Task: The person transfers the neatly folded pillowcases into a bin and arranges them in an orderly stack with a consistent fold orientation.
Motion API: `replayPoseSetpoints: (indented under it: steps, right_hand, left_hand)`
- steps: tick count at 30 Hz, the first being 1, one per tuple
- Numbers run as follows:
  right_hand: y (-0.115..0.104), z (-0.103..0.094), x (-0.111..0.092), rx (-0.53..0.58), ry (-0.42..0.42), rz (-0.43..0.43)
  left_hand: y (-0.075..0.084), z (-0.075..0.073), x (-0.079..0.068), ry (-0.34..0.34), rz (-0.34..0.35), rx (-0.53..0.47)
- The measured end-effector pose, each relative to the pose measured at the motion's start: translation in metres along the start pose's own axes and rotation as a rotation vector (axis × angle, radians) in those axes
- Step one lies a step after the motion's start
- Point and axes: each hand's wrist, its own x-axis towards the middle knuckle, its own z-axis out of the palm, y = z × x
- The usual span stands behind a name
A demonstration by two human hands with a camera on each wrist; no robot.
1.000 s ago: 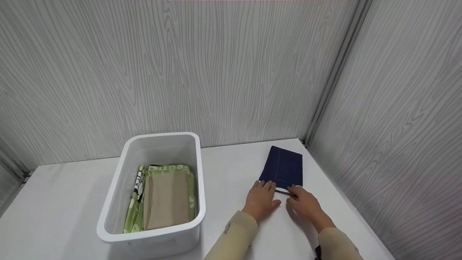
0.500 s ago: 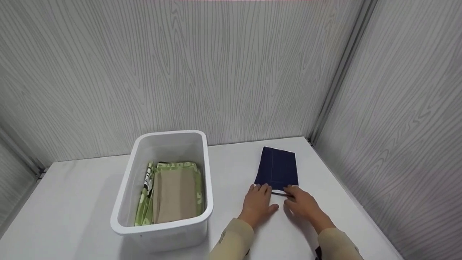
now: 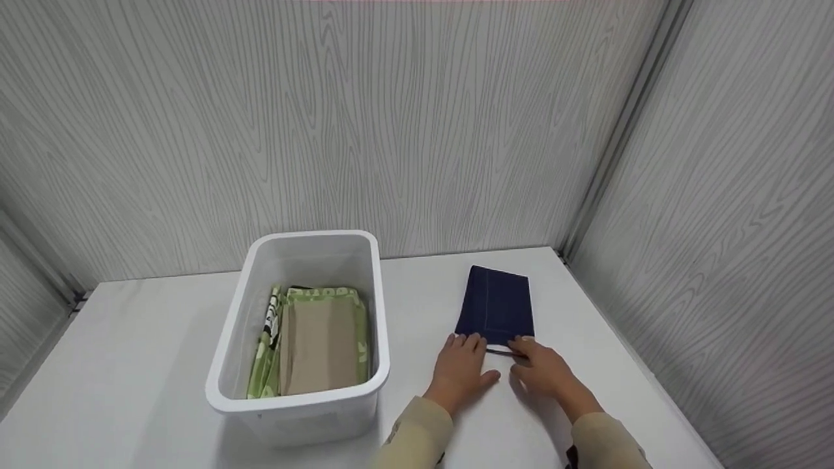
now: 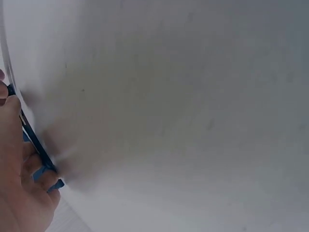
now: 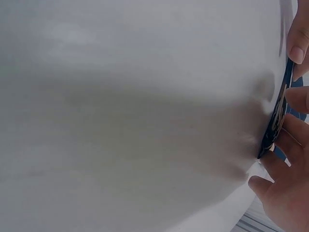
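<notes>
A folded navy cloth (image 3: 497,303) with a pale stitched seam lies flat on the white table toward the right. My left hand (image 3: 460,368) rests on its near left corner, fingers straight and thumb spread away. At the near right corner, my right hand (image 3: 546,370) grips the edge with bent fingers. Between the hands, a pale strip and a darker lower layer show along the near edge. The left wrist view catches that edge of the cloth (image 4: 36,142) under my fingers. In the right wrist view, the cloth's layers (image 5: 276,118) appear side-on beside my fingers.
To the left of the hands stands a white plastic bin (image 3: 296,404). Inside it lie a folded beige cloth (image 3: 322,345) and green patterned cloths (image 3: 264,365). Wood-grain panels (image 3: 391,130) close off the back and the right of the table (image 3: 150,365).
The head view has shifted, so the bin and cloth sit differently in the frame. Both hands stay at the cloth's near edge, with little visible movement.
</notes>
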Motion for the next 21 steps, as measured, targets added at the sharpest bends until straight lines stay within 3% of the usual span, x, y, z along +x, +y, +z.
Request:
replayPoseSetpoints:
  steps: [15,21]
  right_hand:
    - [-0.012,-0.003,-0.003,0.027,-0.048,-0.046]
    - [-0.013,-0.001,-0.005,0.043,-0.073,-0.092]
  left_hand:
    - [-0.004,-0.010,-0.011,-0.046,-0.034,-0.024]
    - [0.000,-0.008,-0.021,-0.058,-0.039,0.033]
